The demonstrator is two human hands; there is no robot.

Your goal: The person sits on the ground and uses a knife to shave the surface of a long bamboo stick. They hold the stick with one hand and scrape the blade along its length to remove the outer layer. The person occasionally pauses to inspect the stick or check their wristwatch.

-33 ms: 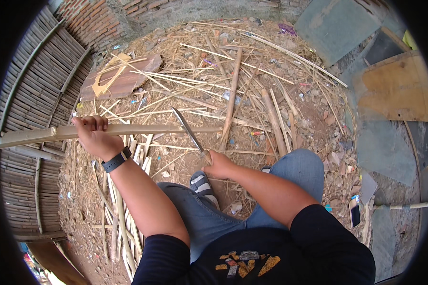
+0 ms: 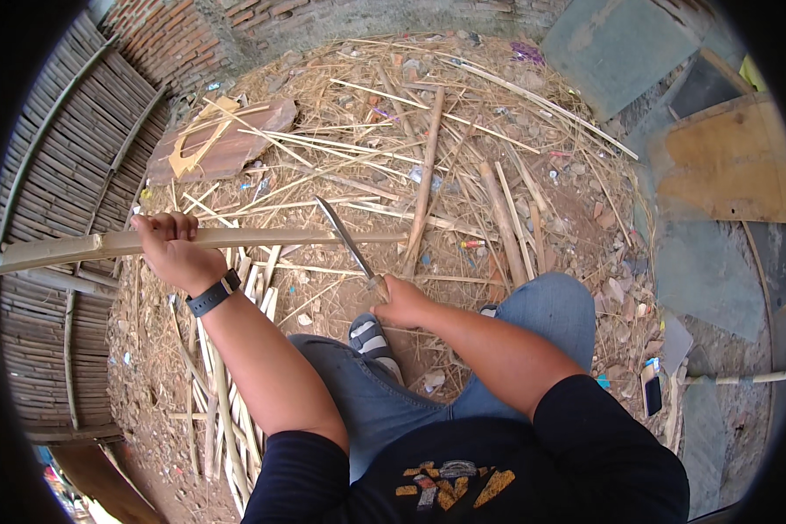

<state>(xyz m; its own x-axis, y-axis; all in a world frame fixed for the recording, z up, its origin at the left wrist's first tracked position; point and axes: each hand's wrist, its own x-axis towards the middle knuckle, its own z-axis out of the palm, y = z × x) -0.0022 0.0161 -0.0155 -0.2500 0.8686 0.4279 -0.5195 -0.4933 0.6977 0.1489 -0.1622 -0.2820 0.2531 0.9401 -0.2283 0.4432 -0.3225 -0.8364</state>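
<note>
The left hand (image 2: 183, 261) is closed on a bamboo strip (image 2: 266, 237) lying left to right; the right hand (image 2: 403, 304) clasps a knife (image 2: 349, 242). Whether blade touches bamboo I can't quite tell; I'd keep the left fingers well clear.

This was a rough dirt yard (image 2: 151, 476), littered with straw (image 2: 358, 65) and split strips (image 2: 223, 410), with a brick wall (image 2: 162, 35) at far left, a pole fence (image 2: 39, 341) nearer left, and grey sheets (image 2: 620, 52) at right.
</note>
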